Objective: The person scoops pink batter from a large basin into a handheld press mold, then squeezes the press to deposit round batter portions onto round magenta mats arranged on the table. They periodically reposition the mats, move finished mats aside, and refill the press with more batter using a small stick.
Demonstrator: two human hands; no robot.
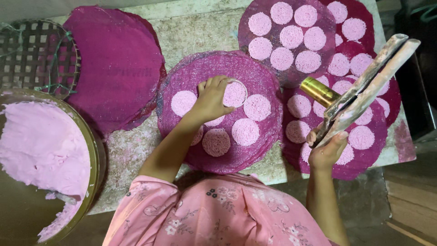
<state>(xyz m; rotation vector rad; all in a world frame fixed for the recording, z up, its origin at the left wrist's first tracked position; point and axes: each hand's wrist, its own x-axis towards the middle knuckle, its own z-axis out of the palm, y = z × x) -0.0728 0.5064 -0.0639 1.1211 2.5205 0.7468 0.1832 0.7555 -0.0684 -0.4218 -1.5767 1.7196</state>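
- Your left hand (210,99) sits on the middle magenta mesh mat (255,73), fingers curled down around a thin ring mould (235,94), closed on its rim to keep it flat against the mat.
- Pink paste fills the ring as a disc, so the ring looks like what gives each disc its round edge.
- About five finished pink discs (246,132) circle the mat around the ring, apart from each other, probably so they don't merge.
- Your right hand (325,148) is lifted at the right over another mat, clamped on the lower end of a long paste-smeared flat scraper (371,84), which points up and right, off the mats.
- A short brass-coloured cylinder (319,91) shows just beside the scraper; can't tell if it's attached to it.
- Filled mats (273,18) with many discs overlap at the top right, stacked out of the way of the working mat.
- An unfilled magenta mat (114,64) lies at the left, partly over a woven bamboo tray (32,50).
- A big basin (93,150) of pink paste (41,146) sits at lower left, near your left arm.
- Everything rests on a stained board (195,32).
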